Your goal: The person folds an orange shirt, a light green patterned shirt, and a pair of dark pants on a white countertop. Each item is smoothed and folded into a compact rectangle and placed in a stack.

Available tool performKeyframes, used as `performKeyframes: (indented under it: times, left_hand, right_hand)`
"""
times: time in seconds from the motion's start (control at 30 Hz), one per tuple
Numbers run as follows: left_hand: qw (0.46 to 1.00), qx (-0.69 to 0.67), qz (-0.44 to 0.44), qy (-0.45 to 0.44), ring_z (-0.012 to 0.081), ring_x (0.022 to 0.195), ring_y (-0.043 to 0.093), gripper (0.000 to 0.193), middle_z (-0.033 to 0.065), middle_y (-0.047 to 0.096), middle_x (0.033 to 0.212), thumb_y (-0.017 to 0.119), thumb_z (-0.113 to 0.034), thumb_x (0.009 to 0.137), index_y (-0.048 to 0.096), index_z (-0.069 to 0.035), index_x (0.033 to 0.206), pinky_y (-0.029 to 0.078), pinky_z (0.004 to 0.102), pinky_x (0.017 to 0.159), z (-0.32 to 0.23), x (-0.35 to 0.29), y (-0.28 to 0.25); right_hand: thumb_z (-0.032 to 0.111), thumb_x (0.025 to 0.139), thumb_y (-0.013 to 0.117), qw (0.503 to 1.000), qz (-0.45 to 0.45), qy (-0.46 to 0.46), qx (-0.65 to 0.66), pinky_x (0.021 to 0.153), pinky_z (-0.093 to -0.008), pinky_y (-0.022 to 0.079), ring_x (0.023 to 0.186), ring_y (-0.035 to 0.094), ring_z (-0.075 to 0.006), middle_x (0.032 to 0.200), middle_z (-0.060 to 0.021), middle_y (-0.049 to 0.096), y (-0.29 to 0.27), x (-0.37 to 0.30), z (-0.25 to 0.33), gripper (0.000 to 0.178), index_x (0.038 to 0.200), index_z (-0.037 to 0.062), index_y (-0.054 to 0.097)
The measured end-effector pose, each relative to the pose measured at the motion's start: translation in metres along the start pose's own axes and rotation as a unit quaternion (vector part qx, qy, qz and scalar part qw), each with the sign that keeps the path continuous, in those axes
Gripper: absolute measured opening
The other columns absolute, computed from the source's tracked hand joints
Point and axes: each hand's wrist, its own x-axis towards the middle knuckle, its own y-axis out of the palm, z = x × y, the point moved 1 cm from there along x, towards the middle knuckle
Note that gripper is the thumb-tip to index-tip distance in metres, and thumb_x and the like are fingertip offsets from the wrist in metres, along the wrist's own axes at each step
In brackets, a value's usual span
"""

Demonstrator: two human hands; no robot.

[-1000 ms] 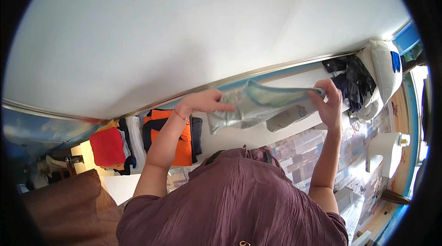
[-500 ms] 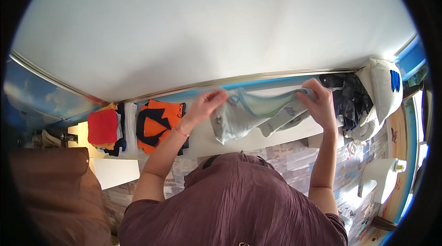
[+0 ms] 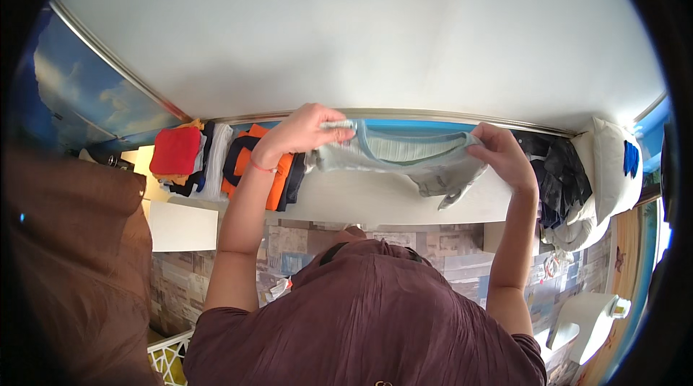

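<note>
A pale grey tank top (image 3: 346, 157) with light blue trim hangs stretched between my hands, its neckline drooping in the middle. My left hand (image 3: 303, 131) pinches one shoulder of it, and a thin red band circles that wrist. At the other shoulder, the fingers of my right hand (image 3: 499, 155) are closed on the cloth. Below the shirt lies a long white surface (image 3: 346, 202). Left of the shirt, a folded orange and dark blue garment (image 3: 278, 187) rests on that surface, partly hidden by my left forearm.
A red folded garment (image 3: 175, 151) tops a stack at the left, beside folded white cloth (image 3: 215, 169). Dark clothes (image 3: 556, 176) are heaped at the right near a white pillow (image 3: 613, 166). A brown cover (image 3: 79, 263) fills the lower left. A white wall panel (image 3: 361, 32) rises behind.
My left hand has risen and turned, and the tank top is now spread wider with its neckline facing me. The view has shifted slightly. Both hands still hold the shirt.
</note>
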Motion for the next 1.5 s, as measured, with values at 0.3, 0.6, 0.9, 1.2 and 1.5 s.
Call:
performKeyframes:
  times: [0.3,0.6,0.9,1.2,1.5]
  left_hand:
    - [0.97,-0.204,-0.117,0.058,0.005,0.087,0.054,0.025,-0.0037,0.066,0.089,0.067,-0.022,0.098,0.072,0.001,0.101,0.044,0.0227,0.082,-0.005,-0.027,-0.008]
    - [0.989,0.06,-0.117,-0.066,0.0085,0.067,0.051,0.03,0.0038,0.061,0.072,0.066,-0.024,0.097,0.07,0.001,0.082,0.045,0.0289,0.066,0.001,-0.03,-0.008]
    - [0.979,-0.004,-0.143,-0.145,0.0211,0.072,0.075,0.021,0.016,0.068,0.072,0.055,-0.007,0.1,0.068,0.009,0.094,0.056,0.0275,0.056,-0.015,-0.023,0.016]
    - [0.967,0.123,-0.186,-0.123,0.0081,0.068,0.059,0.028,0.0028,0.065,0.072,0.063,-0.016,0.099,0.068,0.01,0.09,0.051,0.0249,0.066,-0.002,-0.015,0.008]
    - [0.948,-0.2,-0.248,-0.015,0.0057,0.078,0.055,0.033,-0.0003,0.062,0.085,0.059,-0.027,0.103,0.067,0.004,0.096,0.051,0.0245,0.073,0.013,-0.001,0.017]
  right_hand:
    - [0.005,0.085,0.075,0.997,0.014,0.032,-0.073,0.061,-0.0206,0.045,0.066,0.054,-0.0043,0.071,0.0021,0.062,-0.016,-0.019,0.008,0.014,0.078,-0.0006,0.065]
    - [0.008,0.092,0.067,0.987,-0.119,0.042,-0.103,0.054,-0.0253,0.045,0.059,0.061,-0.0088,0.066,-0.0029,0.063,0.006,-0.025,0.025,0.012,0.086,-0.0007,0.062]
    - [0.009,0.089,0.071,0.95,-0.154,-0.057,-0.267,0.055,-0.0268,0.048,0.056,0.064,-0.0121,0.064,-0.0097,0.066,0.016,-0.035,0.039,0.012,0.093,-0.0024,0.069]
    - [0.011,0.089,0.072,0.938,-0.164,-0.121,-0.281,0.073,-0.0324,0.056,0.072,0.069,-0.0195,0.079,-0.0143,0.07,0.005,-0.026,0.033,0.016,0.091,-0.0046,0.067]
    - [0.014,0.091,0.073,0.964,-0.14,-0.129,-0.185,0.077,-0.0303,0.056,0.073,0.065,-0.012,0.076,-0.0072,0.069,0.003,-0.005,0.018,0.019,0.087,-0.0033,0.066]
